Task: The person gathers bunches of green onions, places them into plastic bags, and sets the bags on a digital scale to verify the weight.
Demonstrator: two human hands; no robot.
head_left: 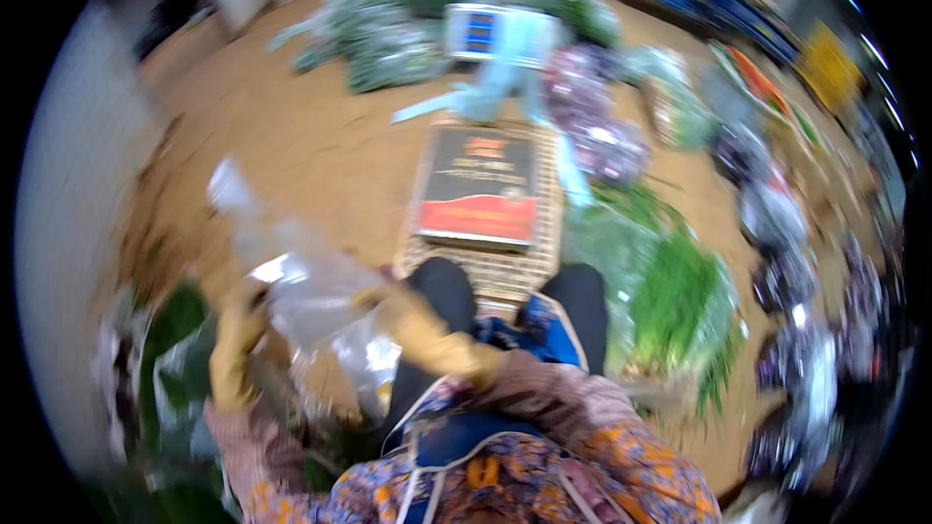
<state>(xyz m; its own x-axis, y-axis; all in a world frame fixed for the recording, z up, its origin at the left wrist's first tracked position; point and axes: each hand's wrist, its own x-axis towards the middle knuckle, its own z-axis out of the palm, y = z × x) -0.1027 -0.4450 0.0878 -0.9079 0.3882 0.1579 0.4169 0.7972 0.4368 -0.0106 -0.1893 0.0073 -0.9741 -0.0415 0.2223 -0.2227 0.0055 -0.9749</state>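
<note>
A clear plastic bag [320,296] hangs between my two hands at the left of my knees, blurred by motion, its upper end trailing up and to the left. My left hand [236,344], in a tan glove, is closed at the bag's left edge. Reaching across from the right, my right hand [437,335], in a matching glove, grips the bag's right side with its fingers. I cannot make out clearly whether anything lies inside the bag. Close by my left forearm are leafy greens [175,330] in plastic.
Before my knees, a black and red box [478,184] rests on an upturned woven-pattern crate [549,194]. Beyond stands a digital scale [476,34] with light blue strips. Bagged greens [398,44], purple bagged produce [592,116] and a green bunch [675,296] surround it. A wall [83,194] rises left.
</note>
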